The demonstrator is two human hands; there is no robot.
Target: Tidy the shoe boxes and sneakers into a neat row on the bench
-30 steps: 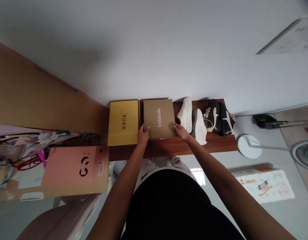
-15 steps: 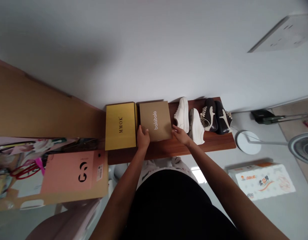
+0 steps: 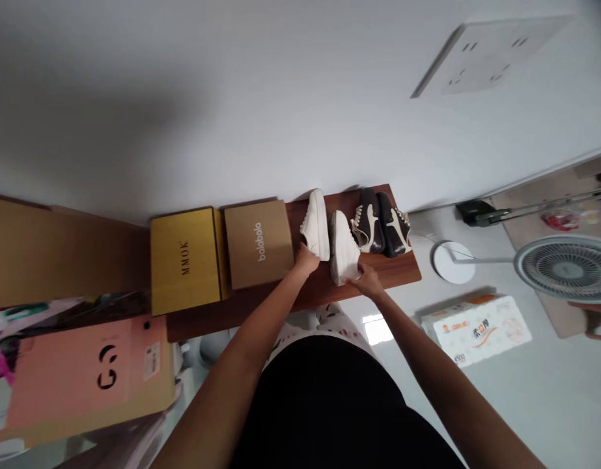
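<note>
On a dark wooden shelf [image 3: 300, 296] against the white wall stand a yellow MMOK box [image 3: 184, 259], a brown balabala box [image 3: 258, 242], a pair of white sneakers and a pair of dark brown sneakers [image 3: 381, 221]. My left hand [image 3: 306, 260] closes on the heel of the left white sneaker [image 3: 316, 223]. Fingers of my right hand [image 3: 367, 279] grip the heel of the right white sneaker [image 3: 344, 246]. Both boxes lie apart from my hands.
A pink box [image 3: 78, 374] sits on cardboard at the lower left. A standing fan [image 3: 559, 264] with its round white base [image 3: 453, 262] is on the floor at the right. A pack of tissue paper [image 3: 476, 329] lies on the floor.
Both hands left the brown balabala box and moved right onto the white sneakers. The view has swung to the right.
</note>
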